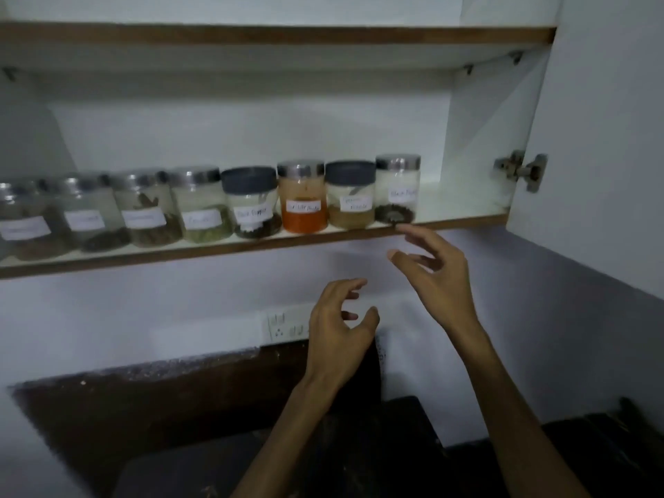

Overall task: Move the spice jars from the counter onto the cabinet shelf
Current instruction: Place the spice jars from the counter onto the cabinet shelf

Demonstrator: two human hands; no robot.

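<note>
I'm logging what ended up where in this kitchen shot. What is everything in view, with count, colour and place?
spice jars: eight in a row, clear with white labels, six silver lids and two dark grey lids, along the front of the cabinet shelf.
cabinet shelf: one, white with a brown front edge, bare space at its right end.
upper shelf: one, brown-edged, above the jars.
cabinet door hinge: one, metal, on the open door at right.
switch panel: one, white, on the wall below the shelf.
counter: dark, at the bottom.
left hand: empty, fingers spread, below the shelf.
right hand: empty, open, just under the shelf edge.
</note>
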